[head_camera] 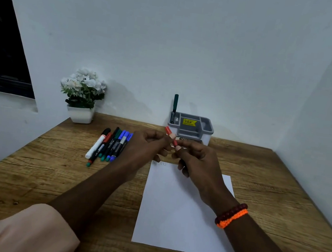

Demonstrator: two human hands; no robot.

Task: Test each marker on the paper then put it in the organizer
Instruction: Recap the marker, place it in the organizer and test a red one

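- Both hands hold a red marker (171, 137) above the counter (52, 169), just in front of the grey organizer (190, 127).
- Its long axis runs diagonally, the red end pointing up and left and away from the person.
- Left hand (147, 144) fingers pinch the upper end; right hand (196, 160) fingers curl round the lower part.
- White paper (178, 213) lies below the hands.
- More markers (109, 145) lie side by side to the left.
- A green marker (174, 107) stands upright in the organizer's left compartment.
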